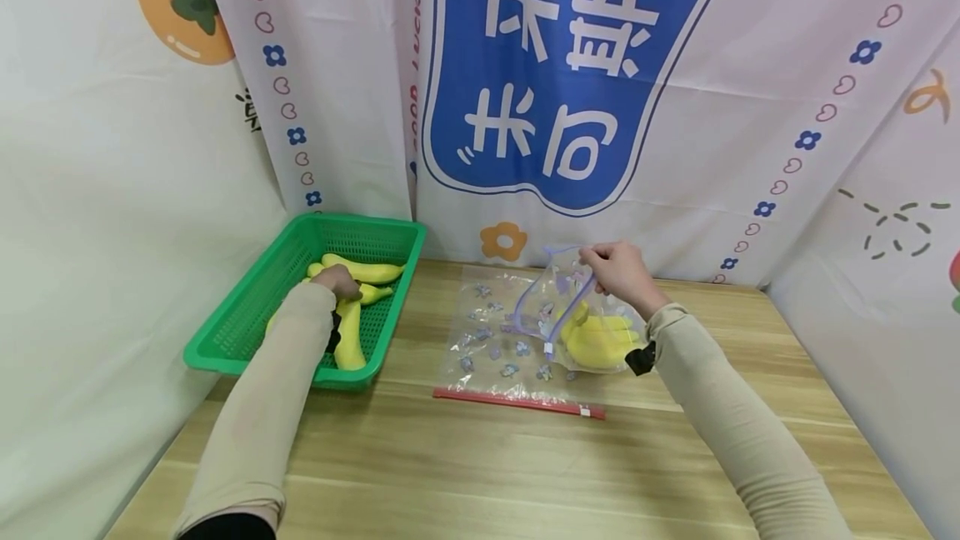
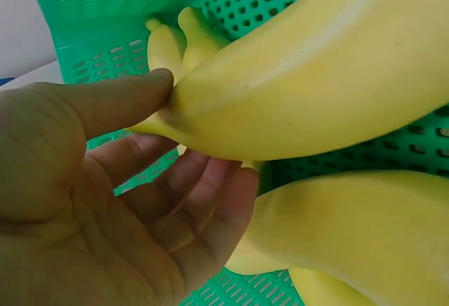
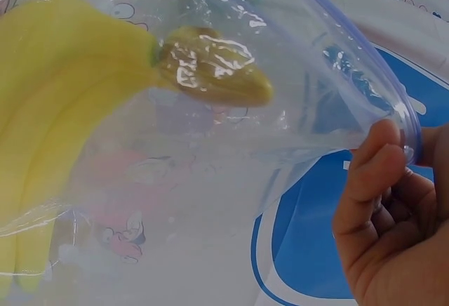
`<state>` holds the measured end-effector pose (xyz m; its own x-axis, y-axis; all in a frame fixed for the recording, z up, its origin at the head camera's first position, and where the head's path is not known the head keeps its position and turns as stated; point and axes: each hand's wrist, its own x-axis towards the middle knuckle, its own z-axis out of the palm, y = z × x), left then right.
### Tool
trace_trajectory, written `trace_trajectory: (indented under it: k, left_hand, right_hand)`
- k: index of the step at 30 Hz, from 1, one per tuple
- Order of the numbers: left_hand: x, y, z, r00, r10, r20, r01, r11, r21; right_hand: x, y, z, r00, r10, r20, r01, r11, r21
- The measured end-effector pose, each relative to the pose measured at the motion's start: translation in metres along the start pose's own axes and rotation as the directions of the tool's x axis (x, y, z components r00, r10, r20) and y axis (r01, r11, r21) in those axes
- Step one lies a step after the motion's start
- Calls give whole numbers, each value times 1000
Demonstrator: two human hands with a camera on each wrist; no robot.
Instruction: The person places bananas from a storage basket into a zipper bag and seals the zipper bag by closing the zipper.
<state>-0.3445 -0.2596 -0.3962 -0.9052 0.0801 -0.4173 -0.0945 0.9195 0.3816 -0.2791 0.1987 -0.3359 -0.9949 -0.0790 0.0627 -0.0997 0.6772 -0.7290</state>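
In the green basket (image 1: pixel 378 227), my left hand (image 1: pixel 339 280) pinches one end of a yellow banana (image 2: pixel 302 74) between thumb and fingers. More bananas (image 2: pixel 337 229) lie below and behind it. On the right, the thumb and fingers of my right hand (image 1: pixel 624 275) pinch the purple zip edge of a clear zip bag (image 3: pixel 189 180), whose mouth stands open toward the left. Inside that bag rests a bunch of bananas (image 1: pixel 600 344), its brown stem (image 3: pixel 217 71) pointing at the mouth. Part of the bunch lies outside the right wrist view.
A second clear bag (image 1: pixel 468 344) with a red zip (image 1: pixel 517 403) and small printed figures lies flat on the wooden table (image 1: pixel 450 473), partly under the purple-edged bag. A printed cloth (image 1: pixel 360 107) hangs behind the table, with white cloth at both sides.
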Motion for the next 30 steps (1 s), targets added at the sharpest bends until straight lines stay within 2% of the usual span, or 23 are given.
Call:
trace_trajectory:
  k: [4,9,11,13,18,24,28,30]
  left_hand:
    - [-2,2,0,999,16,40,-15,999,-40]
    - [0,5,1,986,126,109,-127,992,-3]
    - [2,5,1,981,149,126,-151,989,4]
    - [1,7,1,976,154,152,-147,988,-53]
    - [-1,7,2,969,154,191,-132,984,-124]
    - [-3,6,2,975,125,184,-98,984,-148]
    - [-5,6,1,975,119,187,-73,970,-232]
    - [-7,6,1,974,130,183,-82,964,-252]
  right_hand:
    - [-1,0,0,1000,-1,-5,1,1000,-3]
    - [-1,0,-1,1000,8,-10,-8,1000,-3]
    - [-2,0,-1,1000,5,-10,-5,1000,-6]
    - [-2,0,-1,1000,5,-12,-5,1000,-6]
    - [-2,1,-2,1000,1,-8,-1,1000,-5]
    - [-2,1,-2,1000,7,1,-7,1000,8]
    - [-2,0,-2,1000,7,-3,-7,1000,14]
    - [-2,0,-2,1000,5,-5,-5,1000,18]
